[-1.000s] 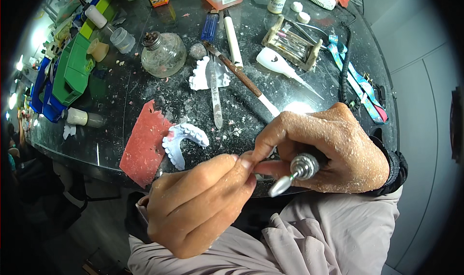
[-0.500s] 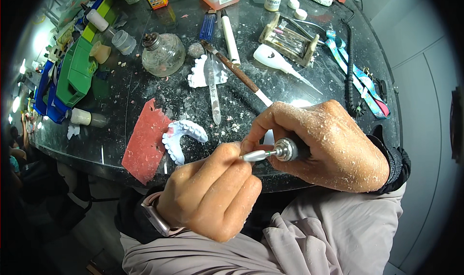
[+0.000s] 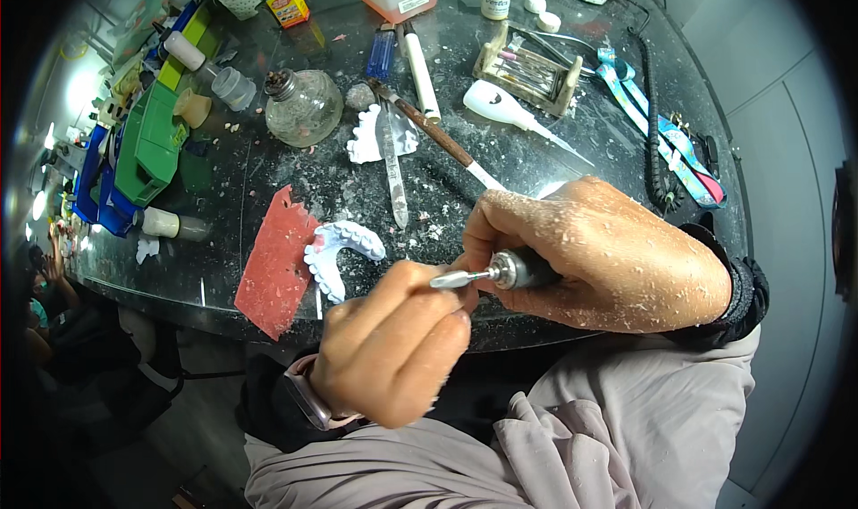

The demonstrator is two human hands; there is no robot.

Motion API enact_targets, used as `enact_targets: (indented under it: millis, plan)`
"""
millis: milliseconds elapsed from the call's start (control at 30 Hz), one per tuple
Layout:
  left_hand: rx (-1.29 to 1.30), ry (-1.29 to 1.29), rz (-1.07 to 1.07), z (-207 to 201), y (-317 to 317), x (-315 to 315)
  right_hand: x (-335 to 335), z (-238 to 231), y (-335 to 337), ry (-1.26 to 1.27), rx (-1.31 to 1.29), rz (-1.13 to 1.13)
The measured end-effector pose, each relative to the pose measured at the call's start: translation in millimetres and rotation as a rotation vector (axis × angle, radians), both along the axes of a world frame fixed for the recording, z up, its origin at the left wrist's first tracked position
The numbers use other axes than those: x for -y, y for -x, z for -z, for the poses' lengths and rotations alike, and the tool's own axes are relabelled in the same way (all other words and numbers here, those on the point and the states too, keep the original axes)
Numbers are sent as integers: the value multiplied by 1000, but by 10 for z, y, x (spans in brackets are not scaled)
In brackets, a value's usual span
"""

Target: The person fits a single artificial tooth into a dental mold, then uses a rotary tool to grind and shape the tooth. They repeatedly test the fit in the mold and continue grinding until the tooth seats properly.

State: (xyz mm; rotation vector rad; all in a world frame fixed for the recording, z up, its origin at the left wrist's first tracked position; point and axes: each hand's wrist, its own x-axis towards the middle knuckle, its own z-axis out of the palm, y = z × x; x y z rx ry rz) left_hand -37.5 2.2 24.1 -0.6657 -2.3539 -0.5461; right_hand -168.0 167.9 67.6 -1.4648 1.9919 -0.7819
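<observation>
The drill (image 3: 527,269) has a shiny metal nose and a smooth, silvery metal bit (image 3: 454,279). Pale flakes roughen the skin of the right hand (image 3: 617,250). The tabletop (image 3: 210,254) is glossy black, gritty with white dust. The tooth model (image 3: 326,257) looks chalky and matt; the red sheet (image 3: 273,272) looks waxy, with a ragged edge. The jar (image 3: 308,111) is clear glass, the green bin (image 3: 147,147) smooth plastic, the strap (image 3: 661,138) woven cloth, the clothing (image 3: 572,420) soft, matt, creased fabric.
</observation>
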Motion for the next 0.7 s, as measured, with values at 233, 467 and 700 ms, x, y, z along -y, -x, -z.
enact_targets:
  millis: [233,467,700]
  plan:
    - [-180,-885,319,158,-48,114,32,-60,-65,244,-110,42]
    - [-188,-970,610,233,-92,127,72,145,-226,539,-355,-79]
    - [-122,-844,658,232,-93,236,88,200,-287,586,-486,-65]
